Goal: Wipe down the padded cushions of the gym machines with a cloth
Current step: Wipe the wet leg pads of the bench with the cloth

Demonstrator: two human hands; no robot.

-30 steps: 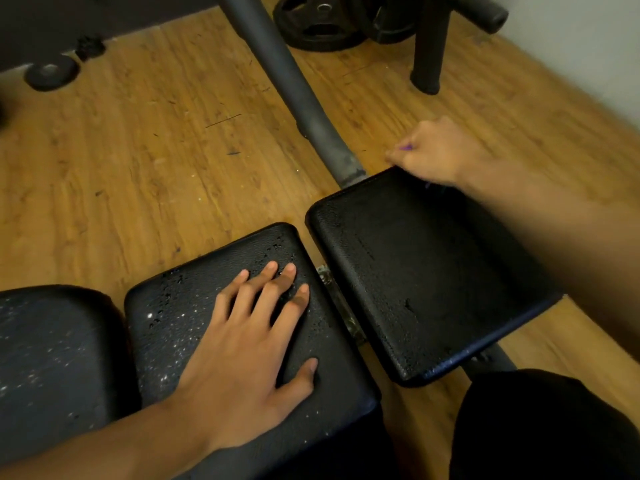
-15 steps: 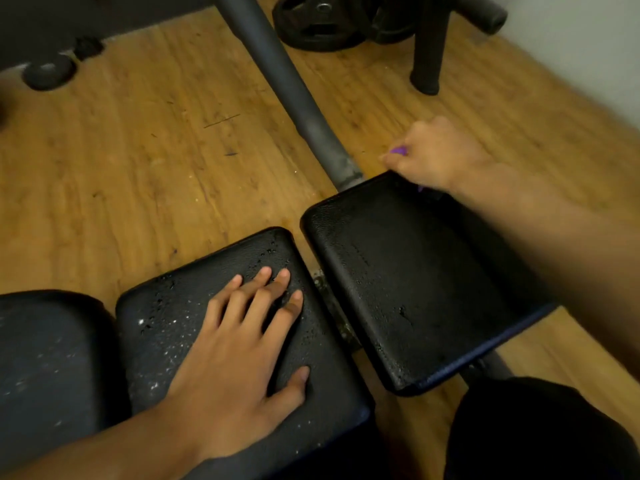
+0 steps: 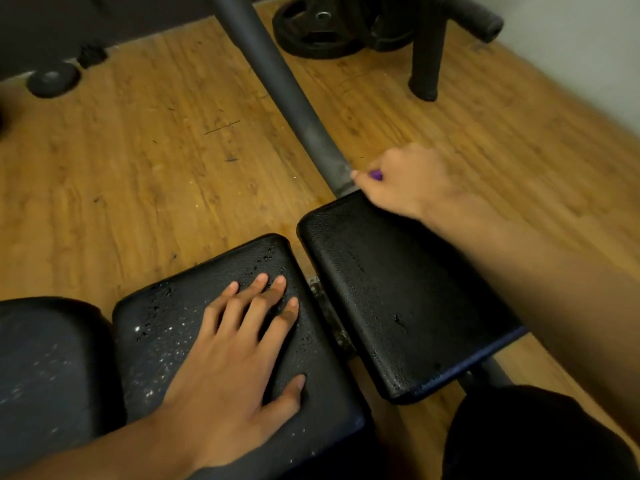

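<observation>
Cloth: only a small purple scrap shows, poking out past the knuckles of the right hand at the far edge of the right cushion. Right hand: fingers curled down over that far edge and closed on the cloth; the fingertips are hidden. The hand lies just beside the lower end of a grey metal bar, which slants away to the far left. Left hand: flat, palm down on the middle cushion, fingers straight and slightly spread, thumb out to the right, nothing held. Middle cushion: black, textured, speckled with droplets, mostly left of and beyond the fingers. Right cushion: black, tilted, set apart from the middle one by a narrow gap where a metal bracket shows. A third dark cushion sits at the near left. Wooden floor below. Far side: black weight plate lying on the floor, black post to its right.
</observation>
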